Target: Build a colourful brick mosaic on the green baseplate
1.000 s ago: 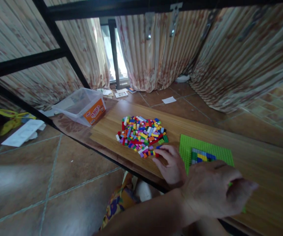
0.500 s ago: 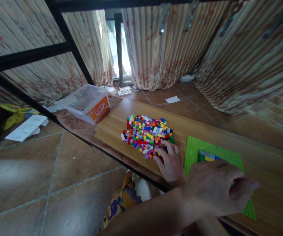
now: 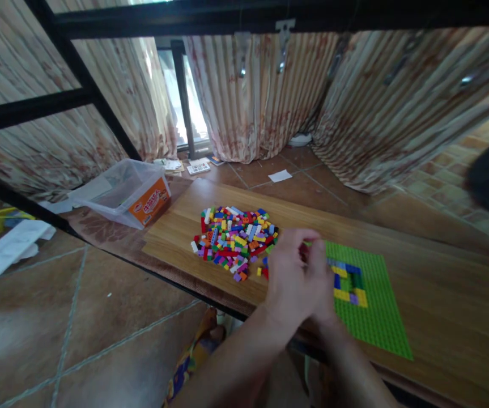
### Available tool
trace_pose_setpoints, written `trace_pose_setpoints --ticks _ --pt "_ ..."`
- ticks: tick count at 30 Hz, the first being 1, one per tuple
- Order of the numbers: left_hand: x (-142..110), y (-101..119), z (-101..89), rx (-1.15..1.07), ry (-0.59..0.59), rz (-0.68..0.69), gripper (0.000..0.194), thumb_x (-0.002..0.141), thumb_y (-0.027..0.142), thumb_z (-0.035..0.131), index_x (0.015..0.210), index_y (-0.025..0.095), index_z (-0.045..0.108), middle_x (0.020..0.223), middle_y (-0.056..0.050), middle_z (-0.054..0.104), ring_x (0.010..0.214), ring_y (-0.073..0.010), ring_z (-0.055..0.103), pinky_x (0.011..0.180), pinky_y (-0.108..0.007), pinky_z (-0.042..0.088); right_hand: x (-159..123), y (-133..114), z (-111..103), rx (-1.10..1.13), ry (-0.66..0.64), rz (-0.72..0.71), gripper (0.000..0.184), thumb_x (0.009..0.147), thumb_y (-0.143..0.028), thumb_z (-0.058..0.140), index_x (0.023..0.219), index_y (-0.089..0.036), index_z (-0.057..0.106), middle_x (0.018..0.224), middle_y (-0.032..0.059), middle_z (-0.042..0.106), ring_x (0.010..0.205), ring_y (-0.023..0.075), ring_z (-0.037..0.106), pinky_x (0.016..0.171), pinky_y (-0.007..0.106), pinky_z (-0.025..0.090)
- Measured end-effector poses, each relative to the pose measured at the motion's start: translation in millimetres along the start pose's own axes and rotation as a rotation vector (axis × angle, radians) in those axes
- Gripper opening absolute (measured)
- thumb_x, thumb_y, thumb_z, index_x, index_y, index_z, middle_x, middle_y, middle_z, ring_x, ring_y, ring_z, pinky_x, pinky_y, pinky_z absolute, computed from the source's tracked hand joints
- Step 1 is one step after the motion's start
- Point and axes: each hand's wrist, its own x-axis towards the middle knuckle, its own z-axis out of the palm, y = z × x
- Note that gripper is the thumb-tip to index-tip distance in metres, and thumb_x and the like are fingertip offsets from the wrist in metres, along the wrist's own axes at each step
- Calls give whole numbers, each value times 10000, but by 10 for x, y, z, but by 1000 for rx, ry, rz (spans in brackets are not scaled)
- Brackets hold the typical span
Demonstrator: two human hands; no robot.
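Over the wooden table point(image 3: 452, 294), curtains point(image 3: 265, 96) beyond, my left grip point(image 3: 287, 277) and right grip point(image 3: 324, 286) crowd close; spread or pinching, I can't tell.

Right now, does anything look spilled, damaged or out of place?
Slightly odd: one white paper sheet lies alone on the tiled floor beyond the wooden tabletop, as if dropped. The multicoloured building bricks look heaped rather than spilled; no damage is visible.

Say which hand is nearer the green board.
Right. The right hand is at the left edge of the green board; the left hand is farther left, beside the brick pile.
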Motion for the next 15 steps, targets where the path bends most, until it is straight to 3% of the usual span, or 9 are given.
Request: trace_pose_setpoints --ticks 2,4,9,12,15 --pt "122 -114 -79 16 86 -113 126 890 215 548 995 186 611 957 -52 689 862 -154 645 759 -260 525 29 27 -60 120 77 31 246 887 -374 551 1048 -219 655 987 72 696 888 212 650 794 373 532" --pt "222 -229 -130 68 76 -222 141 863 192 566 991 168 621 960 -57 698 877 -159 650 789 -264 518 55 53 -93 229 150 62 214 856 -361 620 1003 -217 679 951 56 698 851 187 651 788 351 533" --pt "271 -314 -148 40 -255 -268 106 840 178 572 814 164 673 799 -28 708 769 -149 646 724 -244 504 56 68 -155 366 177 80 181 813 -302 683 975 -241 735 919 26 703 807 154 640 763 323 527" --pt "231 -283 -117 -11 -293 -241 109 805 145 586 782 162 691 740 -15 697 715 -140 626 693 -242 488 50 49 -201 475 182 150 179 775 -302 724 941 -247 762 883 18 730 777 154 647 750 328 533" --pt "205 -276 -82 -208 -306 -319 91 782 156 610 756 143 696 682 -18 678 662 -135 611 666 -249 482 60 46 -244 643 163 242 173 730 -304 771 897 -261 780 775 0 741 681 143 647 690 312 540"
